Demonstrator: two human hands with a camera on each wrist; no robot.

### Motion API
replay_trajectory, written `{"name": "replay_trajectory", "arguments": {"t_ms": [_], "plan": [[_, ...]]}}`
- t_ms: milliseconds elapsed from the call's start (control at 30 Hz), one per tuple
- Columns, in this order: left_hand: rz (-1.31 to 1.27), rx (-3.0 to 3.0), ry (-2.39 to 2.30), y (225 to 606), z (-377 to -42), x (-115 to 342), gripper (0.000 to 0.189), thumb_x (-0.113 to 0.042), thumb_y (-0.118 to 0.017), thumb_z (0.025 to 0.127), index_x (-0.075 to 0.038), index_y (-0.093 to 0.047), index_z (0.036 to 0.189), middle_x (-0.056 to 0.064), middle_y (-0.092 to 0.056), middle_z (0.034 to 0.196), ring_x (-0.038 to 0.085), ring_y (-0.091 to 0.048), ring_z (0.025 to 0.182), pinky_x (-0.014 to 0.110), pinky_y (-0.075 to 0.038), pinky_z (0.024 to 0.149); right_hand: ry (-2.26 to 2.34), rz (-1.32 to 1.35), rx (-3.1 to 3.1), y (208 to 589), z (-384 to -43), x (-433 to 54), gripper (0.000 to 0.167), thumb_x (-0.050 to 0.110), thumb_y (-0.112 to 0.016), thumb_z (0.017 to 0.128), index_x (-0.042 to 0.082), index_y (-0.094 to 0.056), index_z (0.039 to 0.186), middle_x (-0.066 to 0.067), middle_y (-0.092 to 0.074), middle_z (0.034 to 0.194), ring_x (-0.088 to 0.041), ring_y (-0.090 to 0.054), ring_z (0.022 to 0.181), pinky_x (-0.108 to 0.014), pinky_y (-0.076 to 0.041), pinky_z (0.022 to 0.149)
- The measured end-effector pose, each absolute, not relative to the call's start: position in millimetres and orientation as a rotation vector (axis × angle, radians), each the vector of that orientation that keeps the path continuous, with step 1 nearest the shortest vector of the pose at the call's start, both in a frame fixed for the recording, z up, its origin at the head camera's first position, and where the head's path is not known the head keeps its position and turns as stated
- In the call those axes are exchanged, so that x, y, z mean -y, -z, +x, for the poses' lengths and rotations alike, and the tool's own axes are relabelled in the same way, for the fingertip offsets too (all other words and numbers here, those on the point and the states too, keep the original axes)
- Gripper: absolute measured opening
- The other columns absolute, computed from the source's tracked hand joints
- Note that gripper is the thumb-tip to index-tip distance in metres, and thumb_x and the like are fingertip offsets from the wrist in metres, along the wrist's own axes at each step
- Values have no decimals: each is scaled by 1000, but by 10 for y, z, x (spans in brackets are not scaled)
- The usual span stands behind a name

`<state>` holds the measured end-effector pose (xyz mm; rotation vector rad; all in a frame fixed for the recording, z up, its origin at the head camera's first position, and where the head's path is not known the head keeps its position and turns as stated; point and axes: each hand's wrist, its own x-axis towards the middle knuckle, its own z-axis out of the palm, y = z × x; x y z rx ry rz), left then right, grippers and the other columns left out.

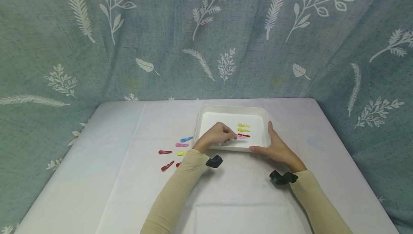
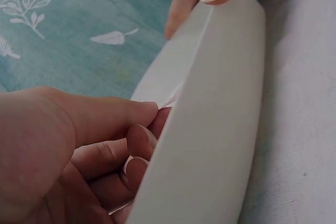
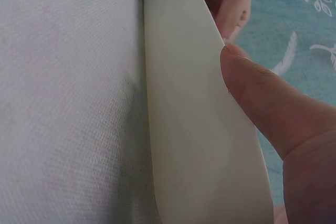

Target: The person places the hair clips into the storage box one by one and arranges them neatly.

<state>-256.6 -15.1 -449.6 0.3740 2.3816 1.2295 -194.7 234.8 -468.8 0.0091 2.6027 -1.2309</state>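
A white tray (image 1: 232,109) stands toward the back of the table. Inside it, my left hand (image 1: 218,133) pinches a pink snap hair clip (image 1: 242,137) between thumb and fingers, low over the tray floor. Just behind that clip lies a red hair clip (image 1: 245,135), and farther back are two yellow hair clips (image 1: 243,125), all roughly parallel. My right hand (image 1: 278,149) holds the tray's front right corner, its thumb (image 3: 257,87) on the front rim in the right wrist view. In the left wrist view, the tray's front wall (image 2: 210,114) hides most of the clip.
Left of the tray, several loose hair clips lie on the white cloth: a blue one (image 1: 186,139), a pink one (image 1: 182,145), a yellow one (image 1: 181,153) and red ones (image 1: 165,152). My left sleeve partly covers some. A patterned blue-green curtain (image 1: 180,47) hangs behind the table.
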Motion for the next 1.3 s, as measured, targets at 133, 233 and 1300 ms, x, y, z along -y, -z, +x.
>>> {"name": "replay_trajectory", "arguments": {"t_ms": [133, 233, 1300], "plan": [[338, -2386, -1202, 4527, -2570, 121, 17, -23, -72, 95, -10, -82, 98, -2, -59, 70, 9, -47, 61, 23, -35, 56, 1236, 6, -2604, 4690, -1947, -2346, 143, 57, -83, 80, 8, 24, 161, -25, 2, 173, -46, -7, 160, -65, -17, 125], [335, -2397, -1180, 4542, -2572, 109, 17, -24, -73, 94, -10, -82, 97, -1, -59, 68, 10, -46, 60, 24, -34, 55, 1244, 3, -2606, 4703, -1948, -2344, 143, 57, -84, 80, 8, 23, 161, -25, 2, 173, -46, -7, 160, -65, -16, 125], [256, -2583, -916, 4521, -2519, -71, 19, -28, -77, 91, -10, -81, 88, -6, -63, 63, 10, -50, 61, 25, -38, 57, 1248, 6, -2607, 4697, -1943, -2339, 143, 54, -84, 81, 8, 25, 161, -23, 2, 174, -43, -7, 161, -64, -15, 126]]}}
